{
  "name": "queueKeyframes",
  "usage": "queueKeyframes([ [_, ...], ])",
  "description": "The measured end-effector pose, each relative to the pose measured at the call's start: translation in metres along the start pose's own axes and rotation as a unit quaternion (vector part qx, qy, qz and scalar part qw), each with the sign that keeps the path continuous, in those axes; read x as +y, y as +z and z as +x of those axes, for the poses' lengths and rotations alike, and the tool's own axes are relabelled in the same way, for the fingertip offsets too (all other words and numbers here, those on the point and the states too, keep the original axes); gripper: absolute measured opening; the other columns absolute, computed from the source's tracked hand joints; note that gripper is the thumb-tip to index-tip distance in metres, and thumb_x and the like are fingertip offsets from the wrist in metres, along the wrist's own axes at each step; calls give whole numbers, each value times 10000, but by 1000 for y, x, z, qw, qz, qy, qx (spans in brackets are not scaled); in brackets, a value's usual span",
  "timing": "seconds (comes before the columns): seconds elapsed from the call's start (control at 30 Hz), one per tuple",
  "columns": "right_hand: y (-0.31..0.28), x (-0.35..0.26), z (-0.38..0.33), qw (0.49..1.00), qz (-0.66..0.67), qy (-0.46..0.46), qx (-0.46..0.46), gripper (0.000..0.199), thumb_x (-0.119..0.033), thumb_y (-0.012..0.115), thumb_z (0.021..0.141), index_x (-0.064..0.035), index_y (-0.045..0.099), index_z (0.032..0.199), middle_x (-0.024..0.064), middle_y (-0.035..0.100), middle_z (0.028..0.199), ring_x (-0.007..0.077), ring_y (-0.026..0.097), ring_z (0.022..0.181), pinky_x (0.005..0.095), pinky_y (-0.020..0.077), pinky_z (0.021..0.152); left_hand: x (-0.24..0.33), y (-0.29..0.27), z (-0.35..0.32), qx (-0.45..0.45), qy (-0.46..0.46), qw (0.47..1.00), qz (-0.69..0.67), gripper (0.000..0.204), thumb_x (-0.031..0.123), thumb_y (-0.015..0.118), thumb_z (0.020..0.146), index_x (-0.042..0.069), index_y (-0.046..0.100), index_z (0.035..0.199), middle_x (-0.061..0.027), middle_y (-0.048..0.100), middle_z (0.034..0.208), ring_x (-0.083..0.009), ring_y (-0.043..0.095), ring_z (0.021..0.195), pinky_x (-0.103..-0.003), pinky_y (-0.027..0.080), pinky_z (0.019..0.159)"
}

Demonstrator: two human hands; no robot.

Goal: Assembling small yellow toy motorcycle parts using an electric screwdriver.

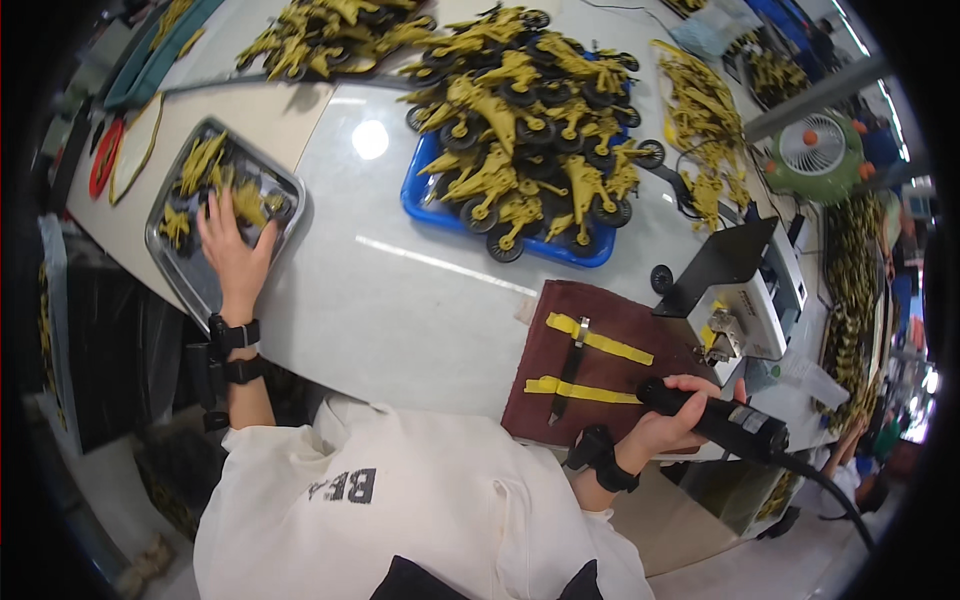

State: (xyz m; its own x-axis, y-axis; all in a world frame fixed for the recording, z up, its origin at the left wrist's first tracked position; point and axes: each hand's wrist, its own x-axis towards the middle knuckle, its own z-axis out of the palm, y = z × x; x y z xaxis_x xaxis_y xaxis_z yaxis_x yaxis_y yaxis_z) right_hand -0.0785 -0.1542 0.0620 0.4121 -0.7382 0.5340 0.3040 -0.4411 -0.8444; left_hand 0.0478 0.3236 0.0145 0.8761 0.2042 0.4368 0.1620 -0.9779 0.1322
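A left hand (236, 248), fingers wide, partly hides yellow parts (203, 165) in a grey tray (195, 275) at nine o'clock; shirt lettering (359, 486) disappears into folds at seven; a right hand (668, 431) clasps a black tool (722, 424), label (753, 420) illegible, at four

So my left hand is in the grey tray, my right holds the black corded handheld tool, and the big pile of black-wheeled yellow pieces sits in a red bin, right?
Not red: the head view shows the big pile of black-wheeled yellow pieces in a blue bin. Your left hand is in the grey tray, and your right hand holds the black corded handheld tool.
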Motion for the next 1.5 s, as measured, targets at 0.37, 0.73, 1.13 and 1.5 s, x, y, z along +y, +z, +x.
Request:
queueKeyframes([
  [0.37,3,-4,-2,999,8,39,-29,584,-185,613,819,88,345,1260,69,573,656,123,538,606,267,459,711,246,-8,121,40,429,874,-225,674,-24,483,719,172,433,1362,-126,446,1383,-376,338,1313,-515,201,1107],
  [0.73,-4,-6,-16,999,-2,-10,-44,539,-141,573,825,38,310,1260,71,577,688,133,559,634,277,454,752,238,41,159,-111,363,857,-348,348,30,501,797,91,610,1122,-112,632,1105,-326,569,1023,-404,448,898],
  [1.13,-8,-33,60,984,46,-124,116,623,-205,581,798,53,288,1284,103,538,615,177,494,482,300,455,514,252,-9,-72,-199,459,719,-482,361,-3,620,712,98,616,1058,-104,528,1298,-310,456,1252,-505,273,1078],
  [1.5,-35,-19,51,986,19,-69,150,544,-196,561,804,45,359,1248,95,512,591,180,486,472,296,438,472,201,-22,-102,-283,309,854,-309,703,163,751,596,104,493,1248,-123,459,1215,-348,395,1143,-461,307,959],
])
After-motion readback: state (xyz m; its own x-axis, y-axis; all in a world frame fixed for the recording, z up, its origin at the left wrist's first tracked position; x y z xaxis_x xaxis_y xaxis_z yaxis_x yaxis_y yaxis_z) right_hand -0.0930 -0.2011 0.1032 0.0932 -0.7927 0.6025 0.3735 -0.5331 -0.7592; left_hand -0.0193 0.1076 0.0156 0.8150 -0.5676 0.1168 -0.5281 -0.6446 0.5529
